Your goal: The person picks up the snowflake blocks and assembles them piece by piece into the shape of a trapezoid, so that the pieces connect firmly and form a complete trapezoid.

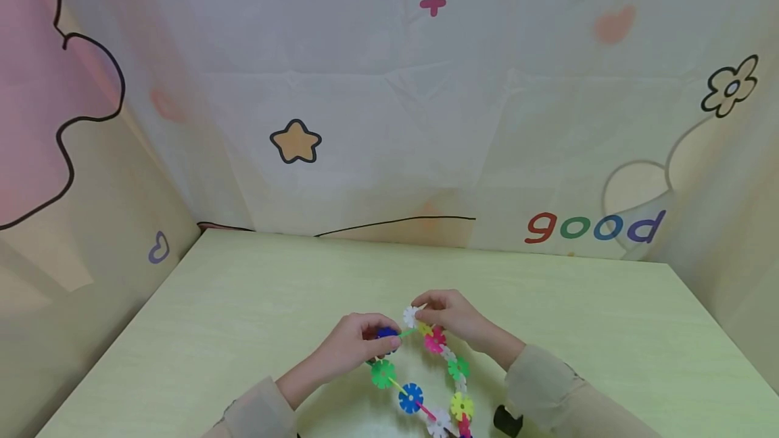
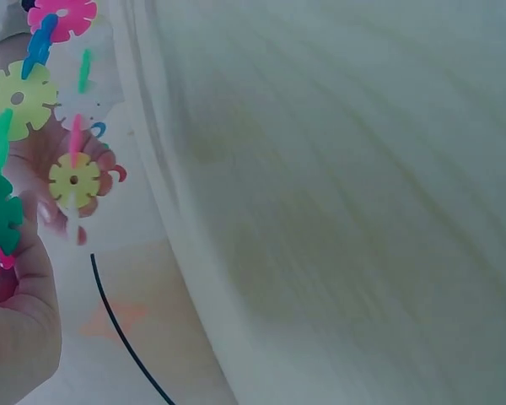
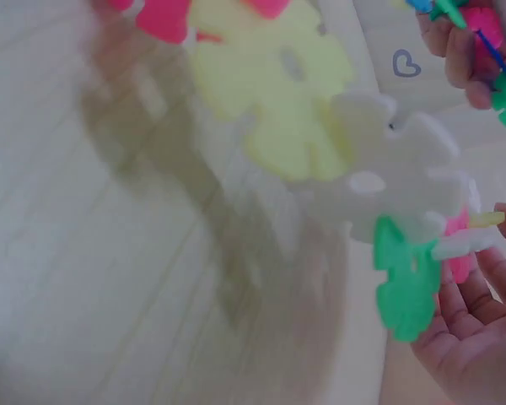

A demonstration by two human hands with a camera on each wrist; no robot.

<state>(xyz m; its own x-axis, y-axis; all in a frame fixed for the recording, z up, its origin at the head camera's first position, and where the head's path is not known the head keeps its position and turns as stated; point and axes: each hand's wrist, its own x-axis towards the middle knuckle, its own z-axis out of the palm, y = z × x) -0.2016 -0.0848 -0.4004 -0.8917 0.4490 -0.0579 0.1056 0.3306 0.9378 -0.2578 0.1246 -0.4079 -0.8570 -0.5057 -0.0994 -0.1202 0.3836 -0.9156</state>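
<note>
A chain of colourful snowflake discs joined by small plastic sticks hangs in a loop between both hands. My left hand [image 1: 363, 343] grips the dark blue snowflake disc [image 1: 387, 334] at the loop's left end. Higher and to the right, my right hand [image 1: 452, 313] pinches the white snowflake disc [image 1: 410, 317]. A green stick [image 1: 407, 333] spans the gap between these discs. Down the left side hang a green disc [image 1: 383, 374] and a blue disc [image 1: 411, 398]. Pink, green and yellow discs [image 1: 462, 405] run down the right side. The loop's bottom leaves the head view.
Hands and chain are over a pale green table [image 1: 274, 289]. Behind it hangs a printed cloth backdrop [image 1: 365, 86] with a star and the word "good". Close to the right sleeve [image 1: 544, 380] is a small black object [image 1: 508, 421], its kind unclear.
</note>
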